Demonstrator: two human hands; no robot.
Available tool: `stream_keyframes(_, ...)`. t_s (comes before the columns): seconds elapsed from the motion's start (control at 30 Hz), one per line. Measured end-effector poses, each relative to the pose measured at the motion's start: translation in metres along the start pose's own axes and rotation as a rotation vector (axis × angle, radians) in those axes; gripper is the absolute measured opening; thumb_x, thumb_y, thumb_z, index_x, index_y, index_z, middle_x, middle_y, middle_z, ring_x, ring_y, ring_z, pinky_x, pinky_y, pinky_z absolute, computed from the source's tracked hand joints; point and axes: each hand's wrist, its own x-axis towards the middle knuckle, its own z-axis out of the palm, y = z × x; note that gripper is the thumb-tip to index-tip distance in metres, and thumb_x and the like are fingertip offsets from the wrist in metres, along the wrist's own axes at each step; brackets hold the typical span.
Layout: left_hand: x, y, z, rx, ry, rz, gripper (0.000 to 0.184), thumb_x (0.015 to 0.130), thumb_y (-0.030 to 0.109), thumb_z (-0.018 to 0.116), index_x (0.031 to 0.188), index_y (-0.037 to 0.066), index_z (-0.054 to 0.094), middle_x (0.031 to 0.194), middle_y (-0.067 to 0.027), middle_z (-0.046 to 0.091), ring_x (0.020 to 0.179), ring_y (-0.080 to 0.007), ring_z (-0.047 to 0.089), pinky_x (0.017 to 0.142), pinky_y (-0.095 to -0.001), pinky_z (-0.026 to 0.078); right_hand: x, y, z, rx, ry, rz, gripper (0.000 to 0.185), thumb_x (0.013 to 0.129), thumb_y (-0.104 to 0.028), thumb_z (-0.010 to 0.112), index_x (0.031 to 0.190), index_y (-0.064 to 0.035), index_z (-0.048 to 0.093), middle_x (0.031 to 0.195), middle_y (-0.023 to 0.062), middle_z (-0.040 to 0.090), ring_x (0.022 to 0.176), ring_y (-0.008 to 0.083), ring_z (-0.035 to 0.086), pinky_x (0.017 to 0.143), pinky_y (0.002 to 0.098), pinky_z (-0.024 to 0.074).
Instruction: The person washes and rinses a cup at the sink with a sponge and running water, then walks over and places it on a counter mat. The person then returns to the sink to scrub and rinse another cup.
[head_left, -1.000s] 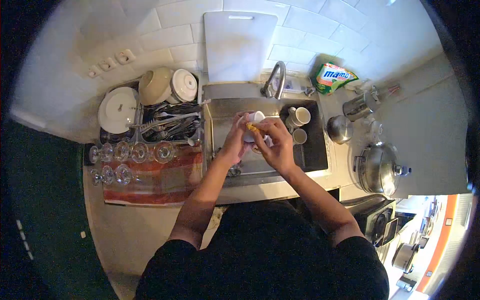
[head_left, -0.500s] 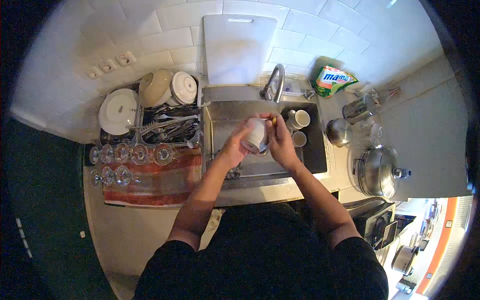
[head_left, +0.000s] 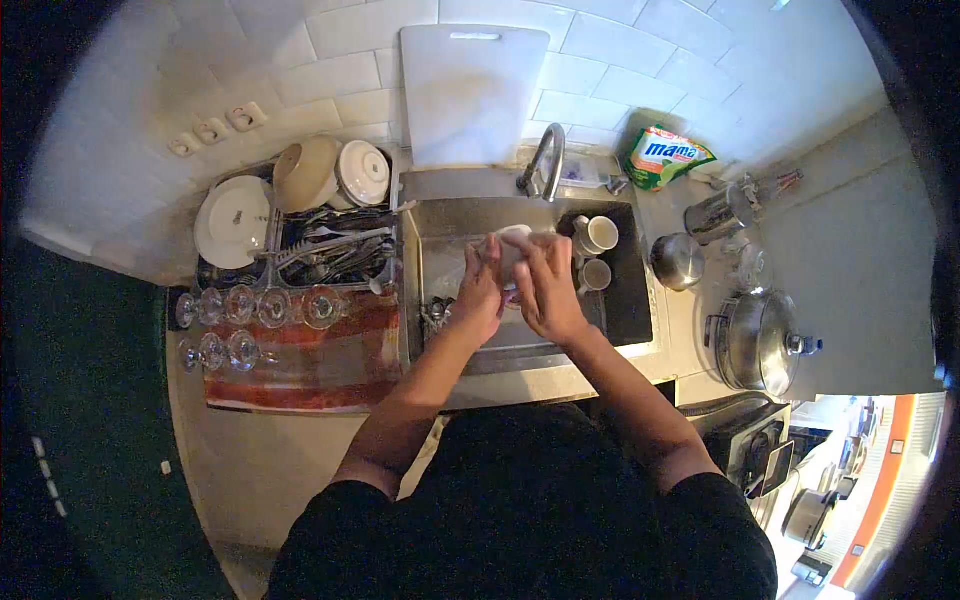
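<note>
Over the sink [head_left: 440, 215], a white cup [head_left: 511, 272] is held between both hands, partly covered by fingers. My left hand [head_left: 482, 292] is closed around the cup's left side. My right hand [head_left: 549, 290] presses on its right side, fingers bent across it and slightly blurred. Whether anything else sits inside the right hand is hidden. Just right of the hands, white mugs [head_left: 601, 234] stand in the dark right part of the sink. Metal cutlery [head_left: 437, 312] lies in the sink by my left wrist.
A faucet [head_left: 545, 165] arches behind the hands. Left are a dish rack [head_left: 335, 245] with plates, bowls and utensils, and several upturned stemmed glasses [head_left: 322, 307] on a striped mat [head_left: 330, 380]. Right are a metal bowl [head_left: 677, 262], a lidded pot [head_left: 760, 343] and a green detergent pouch [head_left: 668, 158].
The cup has turned between the hands, and the right hand has shifted left across it. A yellow bit seen at the right fingers no longer shows.
</note>
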Motion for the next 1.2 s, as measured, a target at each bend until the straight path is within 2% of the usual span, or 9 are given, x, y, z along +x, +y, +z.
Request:
stream_keyframes(0.07,-0.001,0.002,0.005,-0.091,0.03,-0.032,0.054,0.104,0.058,0.053,0.144,0.023,0.045,0.136,-0.0031,0.052,0.124,-0.0182,0.055,0.09,-0.0356,0.054,0.003,-0.002,-0.012,0.009,-0.149,-0.093,0.047,0.1,-0.014,0.053,0.147,-0.0046,0.051,0.124,0.0252,0.048,0.116,0.0422,0.044,0.104,0.0513,0.0383)
stream_keyframes(0.17,0.002,0.044,0.028,-0.315,0.292,-0.452,0.053,0.104,0.063,0.049,0.134,0.019,0.052,0.129,-0.0016,0.058,0.114,-0.0134,0.059,0.091,-0.0308,0.049,0.006,0.004,-0.002,0.137,0.104,0.057,0.059,0.097,-0.008,0.051,0.155,-0.004,0.043,0.127,0.025,0.048,0.123,0.0455,0.043,0.111,0.0522,0.0352)
stream_keyframes(0.27,0.007,0.006,0.013,-0.454,0.148,-0.352,0.063,0.106,0.058,0.051,0.151,0.019,0.033,0.137,-0.0036,0.055,0.119,-0.0154,0.059,0.091,-0.0322,0.053,0.012,0.004,-0.003,0.183,0.128,0.02,0.067,0.093,-0.005,0.052,0.159,-0.0044,0.037,0.144,0.0269,0.045,0.137,0.0494,0.038,0.12,0.0542,0.0285)
stream_keyframes(0.37,0.004,-0.008,0.013,-0.587,0.128,-0.347,0.06,0.105,0.064,0.043,0.144,0.02,0.051,0.139,-0.0021,0.061,0.124,-0.0172,0.06,0.103,-0.0349,0.049,0.014,0.0,-0.009,0.028,-0.101,-0.226,0.067,0.092,-0.004,0.055,0.157,-0.0026,0.039,0.159,0.0262,0.038,0.144,0.0472,0.04,0.12,0.0559,0.0315)
stream_keyframes(0.5,0.011,0.0,0.014,-0.583,0.247,-0.4,0.064,0.107,0.061,0.039,0.149,0.014,0.049,0.147,-0.004,0.057,0.132,-0.0211,0.057,0.11,-0.0366,0.047,0.02,0.004,-0.007,0.08,-0.022,0.024,0.065,0.089,-0.013,0.065,0.15,-0.0011,0.047,0.155,0.0248,0.044,0.142,0.0442,0.045,0.122,0.0553,0.0333)
stream_keyframes(0.63,0.005,0.013,0.026,-0.685,0.161,-0.303,0.062,0.107,0.06,0.04,0.148,0.015,0.049,0.144,-0.0039,0.058,0.13,-0.0203,0.057,0.109,-0.0371,0.046,0.021,-0.003,-0.011,-0.168,-0.173,-0.34,0.056,0.091,-0.012,0.062,0.146,-0.0044,0.053,0.15,0.0203,0.052,0.14,0.0434,0.047,0.122,0.0564,0.0323)
stream_keyframes(0.73,0.003,0.011,0.027,-0.707,0.203,-0.297,0.063,0.106,0.062,0.042,0.146,0.014,0.048,0.141,-0.0043,0.059,0.128,-0.0207,0.057,0.109,-0.0378,0.044,0.029,-0.008,-0.02,-0.127,-0.139,-0.248,0.051,0.092,-0.011,0.061,0.142,-0.0034,0.056,0.149,0.0191,0.054,0.138,0.0426,0.05,0.12,0.0543,0.0353)
stream_keyframes(0.97,0.008,0.012,0.023,-0.731,0.172,-0.262,0.062,0.104,0.061,0.047,0.139,0.011,0.055,0.136,-0.0087,0.064,0.126,-0.0262,0.06,0.111,-0.0446,0.043,0.021,0.043,0.01,0.766,-0.053,0.641,0.048,0.112,-0.033,0.037,0.144,-0.0011,0.054,0.132,0.0121,0.064,0.119,0.0194,0.062,0.104,0.0323,0.0467)
stream_keyframes(1.2,0.01,0.008,0.021,-0.641,0.191,-0.347,0.055,0.104,0.06,0.051,0.137,0.016,0.057,0.134,-0.0044,0.065,0.121,-0.0196,0.063,0.101,-0.0378,0.052,0.012,0.008,0.003,0.694,0.128,0.395,0.037,0.112,-0.028,0.043,0.133,-0.0009,0.055,0.127,0.0131,0.063,0.111,0.0216,0.059,0.098,0.0346,0.047)
